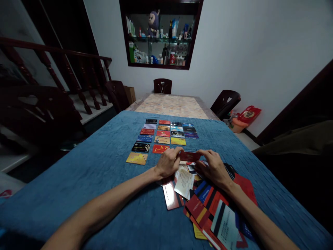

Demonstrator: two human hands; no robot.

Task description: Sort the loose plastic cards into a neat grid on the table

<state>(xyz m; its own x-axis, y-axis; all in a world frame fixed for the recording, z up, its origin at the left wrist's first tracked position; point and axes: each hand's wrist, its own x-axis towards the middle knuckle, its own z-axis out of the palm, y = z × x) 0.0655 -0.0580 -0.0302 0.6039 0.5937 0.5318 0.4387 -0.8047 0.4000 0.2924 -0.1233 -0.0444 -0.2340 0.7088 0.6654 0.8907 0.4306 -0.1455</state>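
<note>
Both my hands hold a red card between them, just above the blue cloth. My left hand pinches its left end with curled fingers. At the card's right end my right hand grips it the same way. Beyond the hands, several cards lie face up in neat rows, with a yellow card at the near left corner. Under and near my right forearm a loose heap of cards is spread over the cloth.
The cloth covers the near part of a long marble-patterned table. Dark chairs stand at the far end, the left and the right. A wall shelf holds bottles and a plush toy. A stair railing runs on the left.
</note>
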